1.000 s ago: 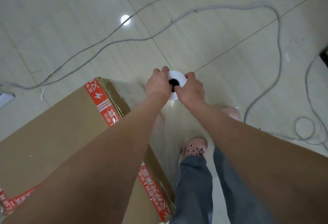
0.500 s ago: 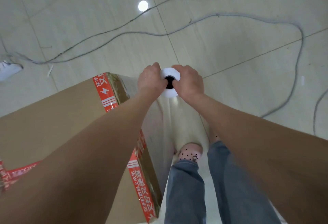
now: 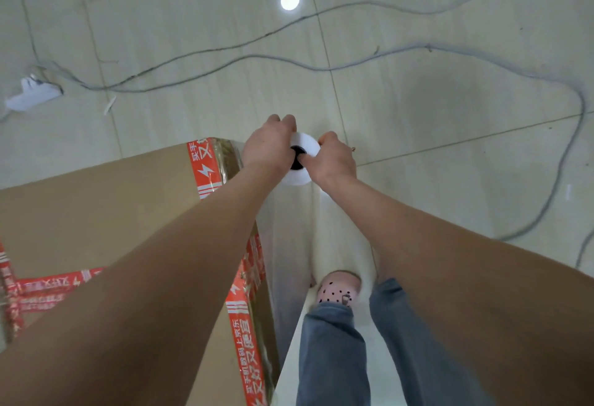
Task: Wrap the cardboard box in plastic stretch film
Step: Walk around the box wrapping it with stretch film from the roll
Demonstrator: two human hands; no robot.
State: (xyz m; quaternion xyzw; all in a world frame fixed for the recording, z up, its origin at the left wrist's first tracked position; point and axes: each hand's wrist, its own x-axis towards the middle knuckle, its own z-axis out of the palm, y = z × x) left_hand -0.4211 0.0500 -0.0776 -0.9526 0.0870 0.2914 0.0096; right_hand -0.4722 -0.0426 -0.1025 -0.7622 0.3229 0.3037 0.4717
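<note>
Beside the near corner of the cardboard box [image 3: 96, 222], both hands are gripping the top end of an upright roll of stretch film [image 3: 300, 161]. The left hand [image 3: 266, 148] is closing around the roll's box side, and the right hand [image 3: 334, 161] is clasping the other side with its thumb tucked into the dark core. Film is feeding off the roll as a pale sheet [image 3: 334, 245] running down in front of the person's legs and along the box's side. That side is looking glossy near the red tape [image 3: 246, 325], so at least one layer seems to be lying on it, though how many turns are on is hard to tell. The brown top is showing no film, and the far sides are out of view, so more passes are probably remaining.
</note>
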